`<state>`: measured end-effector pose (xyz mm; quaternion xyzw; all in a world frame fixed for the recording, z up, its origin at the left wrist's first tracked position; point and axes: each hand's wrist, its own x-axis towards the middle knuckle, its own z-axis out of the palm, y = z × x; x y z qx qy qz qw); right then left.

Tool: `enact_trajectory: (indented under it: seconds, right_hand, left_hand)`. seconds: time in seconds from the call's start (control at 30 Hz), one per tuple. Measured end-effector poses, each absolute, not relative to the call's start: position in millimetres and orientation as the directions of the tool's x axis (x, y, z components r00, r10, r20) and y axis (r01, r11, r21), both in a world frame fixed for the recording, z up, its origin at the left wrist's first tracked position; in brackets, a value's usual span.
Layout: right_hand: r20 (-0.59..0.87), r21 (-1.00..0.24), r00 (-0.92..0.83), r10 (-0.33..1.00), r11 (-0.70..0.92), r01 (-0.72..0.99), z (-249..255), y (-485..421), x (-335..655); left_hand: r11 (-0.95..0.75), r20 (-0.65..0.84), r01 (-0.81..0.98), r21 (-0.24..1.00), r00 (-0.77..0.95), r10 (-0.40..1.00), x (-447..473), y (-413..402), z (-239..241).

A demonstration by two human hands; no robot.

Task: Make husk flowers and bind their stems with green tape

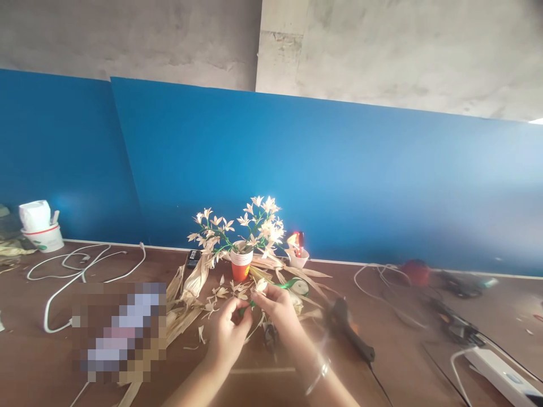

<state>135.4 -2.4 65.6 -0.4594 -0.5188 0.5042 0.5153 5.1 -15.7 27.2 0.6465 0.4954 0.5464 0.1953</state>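
Note:
My left hand is closed in a pinch on a bit of green tape, low over the table. Close beside it, the fingers of my right hand are closed around the base of a pale corn-husk flower. A green strip runs behind the right hand to a tape roll. Just beyond both hands, a red-and-white paper cup holds green stems with several cream flowers. Loose husk flowers lie in front of the cup. My fingers partly hide the flower's stem.
Dry corn husks spread left of my hands. A black glue gun-like tool with a cord lies right. White cables, a power strip and a blurred-out patch are on the table, backed by a blue partition.

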Motion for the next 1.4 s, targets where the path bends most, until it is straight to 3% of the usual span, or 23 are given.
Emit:
enact_trajectory:
  seconds: [0.13, 0.53, 0.73, 0.83, 0.93, 1.03, 1.2, 1.4]
  right_hand:
    - [0.084, -0.988, -0.138, 0.987, 0.064, -0.143, 77, -11, 137]
    - [0.131, -0.967, -0.118, 0.984, 0.100, -0.235, 80, -14, 139]
    - [0.083, -0.990, -0.173, 0.981, 0.062, -0.124, 83, -13, 145]
    - [0.249, -0.968, -0.038, 0.968, 0.249, -0.003, 86, -15, 149]
    - [0.528, -0.826, 0.084, 0.845, 0.487, 0.285, 89, -19, 150]
    - [0.683, -0.605, -0.042, 0.729, 0.597, 0.527, 90, -23, 146]
    - [0.789, -0.348, -0.122, 0.603, 0.601, 0.720, 78, -20, 136]
    - [0.834, -0.238, -0.139, 0.535, 0.575, 0.783, 61, -19, 132]
  left_hand:
    - [-0.507, 0.569, 0.358, 0.784, -0.086, 0.818, 1, -17, 26]
    - [-0.539, 0.593, 0.344, 0.769, -0.068, 0.802, 1, -19, 27]
    - [-0.547, 0.609, 0.348, 0.761, -0.092, 0.788, 0, -18, 25]
    - [-0.538, 0.621, 0.377, 0.754, -0.141, 0.771, 0, -15, 22]
    - [-0.535, 0.632, 0.405, 0.741, -0.151, 0.760, 1, -13, 21]
    - [-0.542, 0.635, 0.415, 0.731, -0.124, 0.762, 2, -11, 19]
    - [-0.551, 0.648, 0.432, 0.714, -0.109, 0.754, 2, -10, 16]
    - [-0.533, 0.636, 0.409, 0.741, -0.173, 0.752, 4, -10, 15]
